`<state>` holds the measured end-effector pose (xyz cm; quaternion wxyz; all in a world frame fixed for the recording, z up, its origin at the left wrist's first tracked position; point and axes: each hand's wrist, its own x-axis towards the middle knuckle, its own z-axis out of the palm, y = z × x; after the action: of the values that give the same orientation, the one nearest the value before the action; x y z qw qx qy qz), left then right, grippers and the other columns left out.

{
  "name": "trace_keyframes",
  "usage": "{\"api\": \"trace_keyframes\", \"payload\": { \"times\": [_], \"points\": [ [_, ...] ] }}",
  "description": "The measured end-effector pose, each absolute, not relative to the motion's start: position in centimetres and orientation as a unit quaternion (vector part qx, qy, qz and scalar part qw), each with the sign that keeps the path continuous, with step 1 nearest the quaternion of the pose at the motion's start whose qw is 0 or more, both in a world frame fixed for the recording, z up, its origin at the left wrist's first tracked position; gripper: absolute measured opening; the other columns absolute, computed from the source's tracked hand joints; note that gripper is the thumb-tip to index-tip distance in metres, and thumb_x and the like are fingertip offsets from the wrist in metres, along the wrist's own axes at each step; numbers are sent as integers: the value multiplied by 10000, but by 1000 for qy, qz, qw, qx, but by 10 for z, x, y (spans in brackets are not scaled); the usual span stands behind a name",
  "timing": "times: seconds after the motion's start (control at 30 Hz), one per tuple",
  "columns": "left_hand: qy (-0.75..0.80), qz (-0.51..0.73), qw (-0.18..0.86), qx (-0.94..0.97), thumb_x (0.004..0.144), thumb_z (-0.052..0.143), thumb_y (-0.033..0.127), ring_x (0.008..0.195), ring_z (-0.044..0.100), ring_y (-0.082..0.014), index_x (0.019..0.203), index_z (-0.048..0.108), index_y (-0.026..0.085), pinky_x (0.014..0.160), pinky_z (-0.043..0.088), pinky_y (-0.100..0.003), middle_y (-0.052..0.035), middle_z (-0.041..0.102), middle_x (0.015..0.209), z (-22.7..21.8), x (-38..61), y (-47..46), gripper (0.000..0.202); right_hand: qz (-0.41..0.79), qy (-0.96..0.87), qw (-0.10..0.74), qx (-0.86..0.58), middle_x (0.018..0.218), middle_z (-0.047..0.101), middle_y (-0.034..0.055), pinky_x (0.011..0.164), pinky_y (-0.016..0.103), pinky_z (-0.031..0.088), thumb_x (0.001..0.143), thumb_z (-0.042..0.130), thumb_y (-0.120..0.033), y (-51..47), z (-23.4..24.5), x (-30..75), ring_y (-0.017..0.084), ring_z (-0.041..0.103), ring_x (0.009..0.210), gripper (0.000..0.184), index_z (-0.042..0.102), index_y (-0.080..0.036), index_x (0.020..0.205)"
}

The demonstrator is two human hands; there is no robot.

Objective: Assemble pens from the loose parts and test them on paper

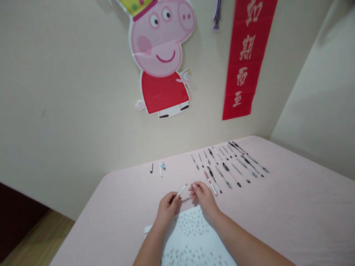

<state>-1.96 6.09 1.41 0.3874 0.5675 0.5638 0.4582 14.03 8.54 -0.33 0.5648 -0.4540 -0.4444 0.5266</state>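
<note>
My left hand [168, 207] is closed around a slim white pen [182, 190], whose dark tip points up and to the right. Just right of that tip, my right hand [203, 195] has its thumb and forefinger pinched together. Something small and dark may sit in the pinch, but I cannot make out what it is. Both hands hover above the far edge of a white sheet [191, 225] covered in rows of small dark marks. A pink and white pen [210, 183] lies on the table close to my right hand.
Several pens and refills lie in two slanted rows at the back right of the pink table [124, 207]. Further left are a black pen piece [151, 168], a white stick [160, 169] and a small blue item [163, 167]. The wall stands directly behind the table.
</note>
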Motion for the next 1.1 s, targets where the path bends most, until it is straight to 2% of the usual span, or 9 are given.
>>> {"api": "trace_keyframes", "payload": {
  "times": [0.27,0.57,1.1],
  "points": [
    [568,394,317,649,808,512,359,643,573,-186,788,689,157,593,422,-274,-47,664,692,6,-24,63,269,553,-391,591,-438,573,532,-22,442,206,352,756,617,-516,87,5,144,92,455,478,350,554,-178,687],
    [569,377,295,668,815,489,341,678,589,-195,818,684,157,627,433,-286,-57,675,726,4,-24,63,268,558,-396,585,-435,579,518,-33,438,200,317,762,626,-507,88,-1,142,85,431,476,333,559,-184,715],
    [569,370,301,670,823,488,331,678,589,-188,831,681,155,622,434,-277,-54,671,728,2,-25,63,261,565,-422,559,-437,614,549,-29,426,199,336,725,650,-519,87,-6,138,75,435,464,354,584,-173,759]
  ]
}}
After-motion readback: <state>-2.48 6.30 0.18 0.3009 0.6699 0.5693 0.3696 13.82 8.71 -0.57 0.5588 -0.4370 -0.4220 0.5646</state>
